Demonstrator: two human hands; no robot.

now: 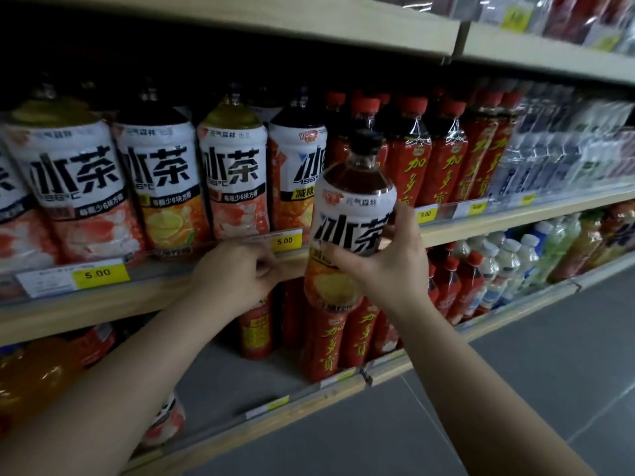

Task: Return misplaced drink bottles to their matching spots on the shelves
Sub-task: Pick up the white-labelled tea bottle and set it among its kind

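My right hand (391, 262) grips an iced tea bottle (350, 214) with a black cap, a white label and a yellow lemon picture, held upright in front of the middle shelf. Just left of it, on that shelf, stands a row of matching iced tea bottles (165, 180), some with lemon labels and some with pink ones. Behind the held bottle stand red herbal tea bottles (443, 159) with red caps. My left hand (237, 273) rests with curled fingers against the front edge of the middle shelf (103, 304), holding nothing that I can see.
Yellow price tags (98, 274) run along the shelf edge. Water bottle packs (563, 149) fill the right of the middle shelf. The lower shelf (309, 396) holds more red bottles (330, 338), white-capped bottles (498, 266) and an orange drink (31, 376). Grey floor (515, 389) lies to the right.
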